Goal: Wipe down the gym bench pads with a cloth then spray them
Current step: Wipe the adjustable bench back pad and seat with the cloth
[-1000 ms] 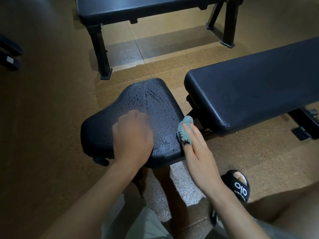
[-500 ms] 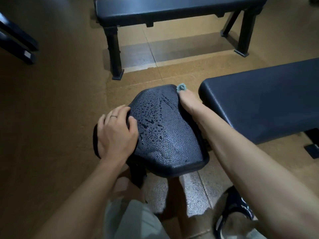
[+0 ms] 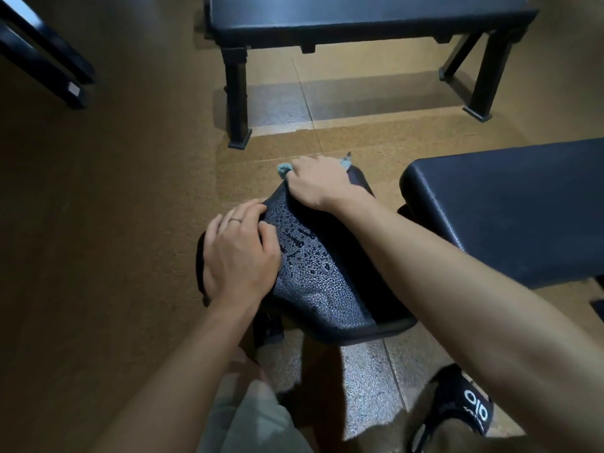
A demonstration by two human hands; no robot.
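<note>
A black seat pad [image 3: 323, 282] with water droplets on it sits in the middle of the view. My left hand [image 3: 238, 256] rests on its left edge, fingers curled over the rim. At the pad's far edge my right hand [image 3: 315, 184] grips a small teal cloth [image 3: 283, 168], most of which is hidden under the fingers. To the right lies the long black back pad [image 3: 510, 210] of the same bench, its surface matte.
A second black flat bench [image 3: 359, 21] stands across the top on metal legs. Dark equipment bars [image 3: 42, 63] cross the upper left corner. The floor is brown rubber. My sandalled foot [image 3: 457, 407] is at the bottom right.
My right hand has carried the cloth from the pad's near right edge up and round to its far edge. My left hand shifted from the pad's top to its left rim.
</note>
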